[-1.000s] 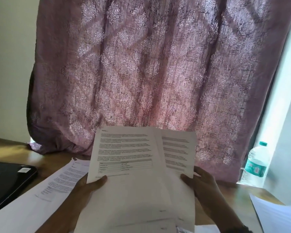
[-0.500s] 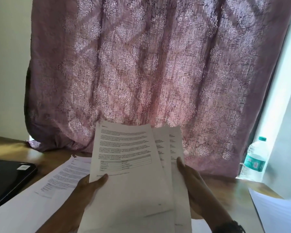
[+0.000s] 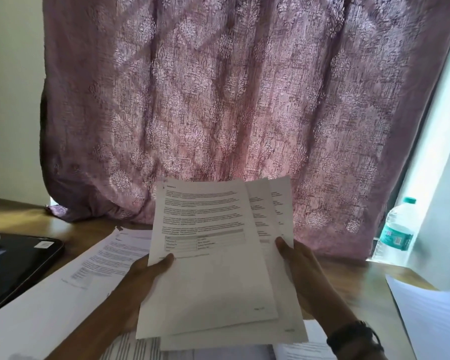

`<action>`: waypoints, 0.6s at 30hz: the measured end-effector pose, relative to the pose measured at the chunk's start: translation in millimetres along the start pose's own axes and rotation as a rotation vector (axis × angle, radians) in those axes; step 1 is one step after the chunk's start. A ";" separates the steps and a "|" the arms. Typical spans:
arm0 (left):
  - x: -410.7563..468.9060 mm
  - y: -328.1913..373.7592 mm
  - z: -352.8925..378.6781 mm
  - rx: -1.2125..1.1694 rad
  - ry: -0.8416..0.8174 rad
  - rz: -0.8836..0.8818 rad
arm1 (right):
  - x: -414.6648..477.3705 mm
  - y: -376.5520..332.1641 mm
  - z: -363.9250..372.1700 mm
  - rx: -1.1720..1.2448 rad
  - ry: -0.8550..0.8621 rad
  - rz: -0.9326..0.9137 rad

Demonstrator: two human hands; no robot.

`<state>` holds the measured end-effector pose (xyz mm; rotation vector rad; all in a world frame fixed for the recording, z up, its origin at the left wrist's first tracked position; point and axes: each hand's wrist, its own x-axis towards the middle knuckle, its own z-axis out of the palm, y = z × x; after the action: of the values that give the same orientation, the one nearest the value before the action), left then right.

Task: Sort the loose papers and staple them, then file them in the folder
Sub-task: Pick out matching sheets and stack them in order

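I hold a small fan of printed papers (image 3: pixel 208 268) upright above the wooden table (image 3: pixel 361 284). The front sheet has text and a small table; two more sheets peek out behind it on the right. My left hand (image 3: pixel 146 276) grips the stack's left edge with the thumb on the front sheet. My right hand (image 3: pixel 299 271) holds the right edge from behind, thumb at the edge. More loose printed sheets (image 3: pixel 89 276) lie flat on the table to the left, and others (image 3: pixel 296 352) lie under the stack. No stapler or folder can be seen.
A black tablet-like device (image 3: pixel 13 266) lies at the left edge. A clear water bottle (image 3: pixel 395 232) with a teal label stands at the back right. A blank white sheet (image 3: pixel 431 320) lies at the right. A mauve curtain (image 3: pixel 231 105) hangs behind the table.
The sheets behind the front page were fanned wide to the right, then pulled in closer. My right hand moved left with them; the stack now stays a narrow fan.
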<state>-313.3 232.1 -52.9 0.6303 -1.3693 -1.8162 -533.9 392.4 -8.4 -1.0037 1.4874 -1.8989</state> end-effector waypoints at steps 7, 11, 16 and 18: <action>-1.1 1.1 3.5 0.099 0.047 0.078 | 0.8 4.6 1.2 0.029 0.015 0.002; -2.0 0.8 2.6 0.114 0.040 0.091 | -2.2 7.1 9.6 0.028 -0.110 -0.015; -3.4 0.9 8.5 0.153 -0.015 0.100 | -8.0 11.2 32.2 -0.185 -0.291 0.002; -5.9 1.9 9.9 0.158 0.026 0.154 | -6.9 12.8 30.3 -0.323 -0.296 -0.070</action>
<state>-316.9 242.2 -48.4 0.6100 -1.5116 -1.5841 -505.8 377.0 -18.7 -1.4299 1.6246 -1.4990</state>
